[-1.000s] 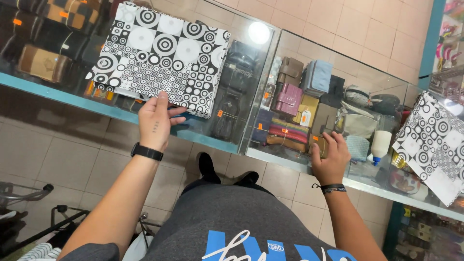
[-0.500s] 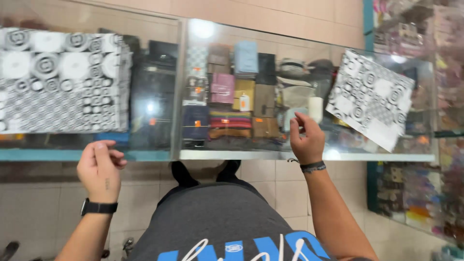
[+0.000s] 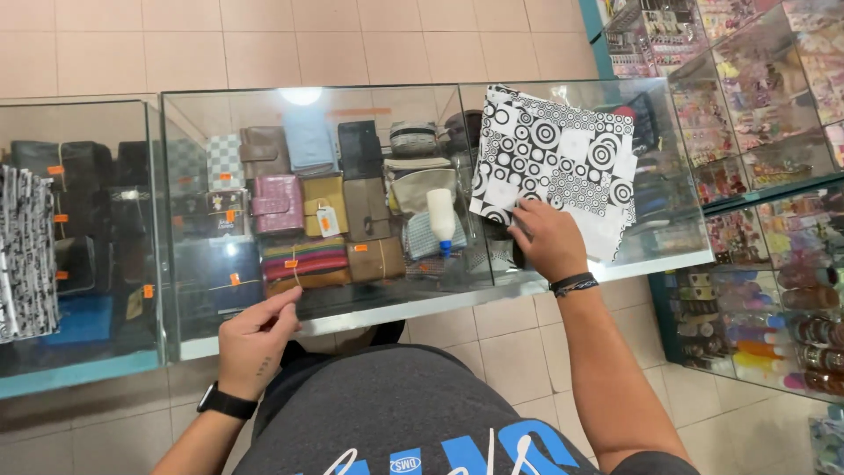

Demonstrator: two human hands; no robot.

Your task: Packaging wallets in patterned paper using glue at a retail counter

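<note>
My right hand (image 3: 547, 239) rests with its fingers on the near corner of a sheet of black-and-white circle-patterned paper (image 3: 556, 165) that lies flat on the glass counter top (image 3: 615, 264). My left hand (image 3: 255, 339) hovers at the counter's front edge, fingers loosely curled, holding nothing. A white glue bottle with a blue tip (image 3: 440, 218) lies on the glass just left of my right hand. A second black-and-white patterned sheet (image 3: 26, 255) lies at the far left on a neighbouring case.
Under the glass are several wallets and purses (image 3: 325, 211) with orange price tags. A dark display case (image 3: 88, 237) stands to the left. Shelves of small colourful goods (image 3: 774, 220) fill the right side. Tiled floor lies beyond and below.
The view has swung right. My right hand has reached onto the patterned sheet on the right. My left hand has left the first sheet and drawn back to the counter's edge.
</note>
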